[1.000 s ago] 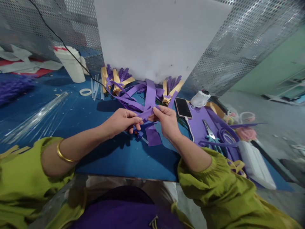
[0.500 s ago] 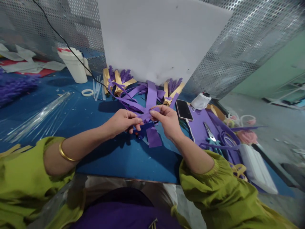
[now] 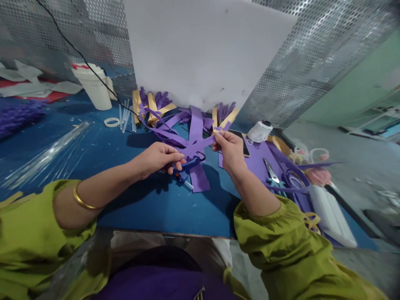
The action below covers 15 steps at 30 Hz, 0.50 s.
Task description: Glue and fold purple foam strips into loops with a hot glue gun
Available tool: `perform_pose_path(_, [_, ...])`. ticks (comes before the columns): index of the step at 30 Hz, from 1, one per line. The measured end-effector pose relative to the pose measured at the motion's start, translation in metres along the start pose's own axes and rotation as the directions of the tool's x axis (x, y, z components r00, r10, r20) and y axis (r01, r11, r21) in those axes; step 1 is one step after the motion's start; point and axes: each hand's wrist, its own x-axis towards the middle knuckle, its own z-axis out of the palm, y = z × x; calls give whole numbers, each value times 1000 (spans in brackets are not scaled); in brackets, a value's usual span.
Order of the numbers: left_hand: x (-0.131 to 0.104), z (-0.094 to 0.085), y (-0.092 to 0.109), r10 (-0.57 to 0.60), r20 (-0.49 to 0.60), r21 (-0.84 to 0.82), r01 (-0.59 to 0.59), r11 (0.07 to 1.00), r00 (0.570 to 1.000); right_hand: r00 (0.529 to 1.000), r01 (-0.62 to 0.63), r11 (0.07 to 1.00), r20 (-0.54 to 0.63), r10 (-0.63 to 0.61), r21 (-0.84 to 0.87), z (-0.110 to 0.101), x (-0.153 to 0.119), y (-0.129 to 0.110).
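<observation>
A flat purple ribbon strip (image 3: 199,146) stretches between my two hands above the table. My left hand (image 3: 158,160) pinches its left end between thumb and fingers. The strip's right end is pinched in my right hand (image 3: 229,148), held slightly higher. Just below the strip is a blue glue gun (image 3: 187,165) with a clear stick poking out, close to the lower fingers of my left hand; whether they touch it I cannot tell. More purple ribbon (image 3: 196,121) lies in loops and loose tails behind my hands, and another piece (image 3: 200,178) lies in front.
Lavender bunches in gold wrapping (image 3: 153,108) stand at the back. Left are a tape roll (image 3: 111,122), glue sticks (image 3: 125,118), a white cup-shaped container (image 3: 93,87) and clear strips (image 3: 46,154). Right are a phone (image 3: 245,143), scissors (image 3: 272,173) and a white stack (image 3: 331,216). A black cord (image 3: 71,46) hangs across.
My right hand has moved right and slightly up, away from my left, drawing out a longer stretch of strip. More of the glue gun shows; the phone is now partly covered.
</observation>
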Motion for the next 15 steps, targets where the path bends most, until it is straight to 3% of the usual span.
perform_pose_path(5, [1, -1, 1, -35, 4, 11, 35, 999, 999, 998, -26, 999, -58, 28, 38, -5, 7, 3])
perform_pose_path(9, [3, -2, -1, 29, -70, -37, -32, 999, 997, 977, -170, 968, -98, 190, 186, -6, 9, 0])
perform_pose_path(12, [4, 0, -3, 73, -99, -68, -80, 994, 992, 934, -356, 912, 89, 345, 206, 6, -8, -4])
perform_pose_path(15, [2, 6, -3, 89, -72, -42, -92, 995, 993, 862, -442, 885, 344, 373, 145, 25, -35, -7])
